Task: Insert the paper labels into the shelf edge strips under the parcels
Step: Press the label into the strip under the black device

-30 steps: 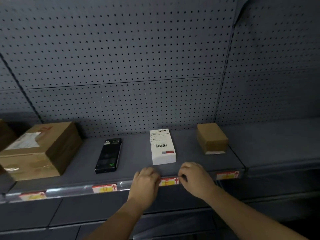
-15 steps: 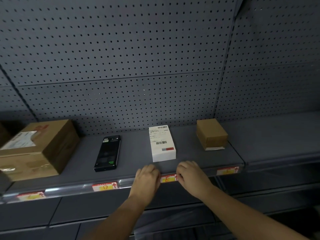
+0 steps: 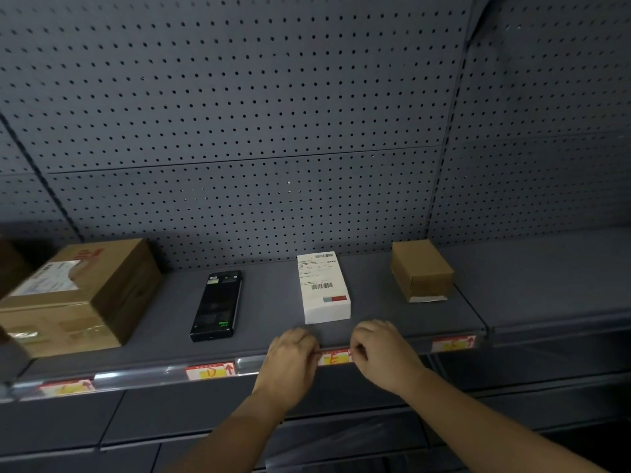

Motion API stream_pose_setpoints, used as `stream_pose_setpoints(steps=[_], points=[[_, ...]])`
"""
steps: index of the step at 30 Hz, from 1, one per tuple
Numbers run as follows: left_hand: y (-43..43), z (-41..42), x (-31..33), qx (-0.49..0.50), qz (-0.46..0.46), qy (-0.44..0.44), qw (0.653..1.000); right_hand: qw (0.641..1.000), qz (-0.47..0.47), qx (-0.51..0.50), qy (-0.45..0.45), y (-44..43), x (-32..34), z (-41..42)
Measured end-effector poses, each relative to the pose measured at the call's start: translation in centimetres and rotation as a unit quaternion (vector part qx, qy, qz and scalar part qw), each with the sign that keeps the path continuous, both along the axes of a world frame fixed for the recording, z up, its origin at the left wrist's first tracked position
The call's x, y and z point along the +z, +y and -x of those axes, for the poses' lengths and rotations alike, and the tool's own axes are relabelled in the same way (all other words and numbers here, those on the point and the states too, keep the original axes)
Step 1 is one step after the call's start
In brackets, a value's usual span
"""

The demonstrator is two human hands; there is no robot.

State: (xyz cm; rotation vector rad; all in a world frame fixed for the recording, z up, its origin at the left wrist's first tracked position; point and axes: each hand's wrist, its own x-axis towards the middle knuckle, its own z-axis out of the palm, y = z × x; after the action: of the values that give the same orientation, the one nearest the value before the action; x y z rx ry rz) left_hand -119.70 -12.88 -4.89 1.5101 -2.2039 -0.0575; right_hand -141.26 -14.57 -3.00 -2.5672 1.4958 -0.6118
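- While both hands press at the front edge of the dark grey metal shelf (image 3: 273,302), a small red-and-yellow paper label marked "E" (image 3: 335,358) sits in the clear plastic shelf edge strip (image 3: 136,373) between them.
- Left hand (image 3: 290,356): curled, knuckles up, its fingertips pinched on the left end of that "E" label at the strip.
- Right hand (image 3: 382,353): likewise curled, its fingertips on the right end of the same label; the two hands are close together, with only the label showing between them.
- White rectangular parcel with a printed barcode sticker (image 3: 323,287): lies flat on the shelf, directly behind the "E" label and just beyond both hands.
- Black handheld scanner with a dark screen (image 3: 216,305): lies flat to the left of the white parcel, apart from it.
- Red-and-yellow paper label marked "D" with a red arrow (image 3: 211,371): already seated in the strip, left of the white parcel and in front of the scanner.
- Large brown cardboard box with a white shipping sticker (image 3: 78,295): stands far left of the white parcel; a further red-and-yellow label (image 3: 66,387) sits in the strip below it, its marking too blurred to read.
- Small brown cardboard box (image 3: 422,270): stands to the right of the white parcel, well apart from it, and another red-and-yellow label with a red arrow (image 3: 452,343) sits in the strip in front of it.
- Grey perforated back panel (image 3: 239,131): rises behind the white parcel.
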Motion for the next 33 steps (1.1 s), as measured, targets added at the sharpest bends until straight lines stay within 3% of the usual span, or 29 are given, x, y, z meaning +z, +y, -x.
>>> stream_pose_setpoints(steps=[6, 13, 18, 26, 33], points=[[2.2, -5.4, 0.8, 0.041, 0.031, 0.005, 0.999, 0.996, 0.019, 0.043, -0.074, 0.5, 1.3, -6.2], [4.4, -16.2, 0.9, 0.115, 0.036, -0.013, 0.993, 0.993, 0.030, 0.089, -0.069, 2.0, 1.0, -16.3], [4.8, -21.7, 0.6, 0.093, 0.039, -0.038, 0.994, 0.997, 0.015, 0.055, -0.043, 2.6, 0.5, -21.4], [3.6, -24.2, -0.3, 0.039, 0.040, -0.068, 0.996, 1.000, -0.005, 0.002, 0.001, 2.8, 0.2, -23.7], [3.2, -23.7, -0.5, 0.054, 0.024, -0.064, 0.996, 1.000, -0.015, 0.002, 0.014, 2.5, -0.2, -23.4]])
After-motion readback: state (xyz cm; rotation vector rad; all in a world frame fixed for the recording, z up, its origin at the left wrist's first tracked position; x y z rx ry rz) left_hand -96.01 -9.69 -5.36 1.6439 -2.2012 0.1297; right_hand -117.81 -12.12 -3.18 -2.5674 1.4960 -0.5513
